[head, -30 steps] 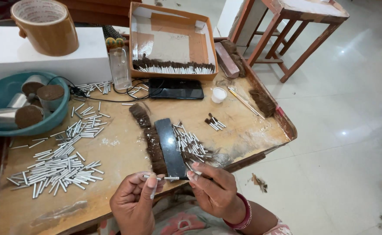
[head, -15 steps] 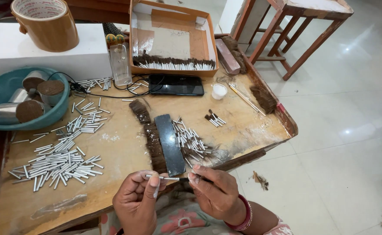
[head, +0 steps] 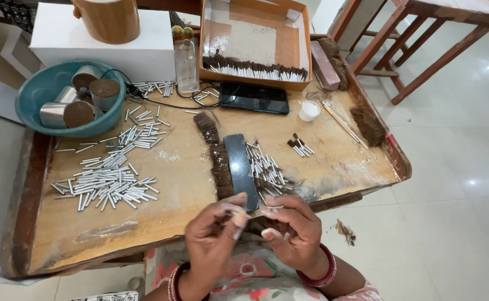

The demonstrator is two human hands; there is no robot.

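A worn wooden work table [head: 189, 184] with raised edges is seen from above, and a white rectangular box [head: 97, 47] is set at its far left. An open brown cardboard tray [head: 255, 42] holding a row of bristle-tipped silver tubes is placed beside that box. A teal plastic basin [head: 38, 95] containing metal cups is found at the left edge. A black phone [head: 254, 97] is laid flat in front of the tray. A dark flat oblong slab [head: 240, 170] is positioned near the centre, with a strip of dark brown bristle fibre [head: 218, 161] just beside it on its left. A loose heap of short silver metal tubes [head: 108, 184] is spread across the left half. The left hand [head: 214, 234] and the right hand [head: 294, 231] are held together over the near edge; a thin silver tube [head: 255, 212] is pinched between the fingertips of both hands, the remaining fingers being curled inward.
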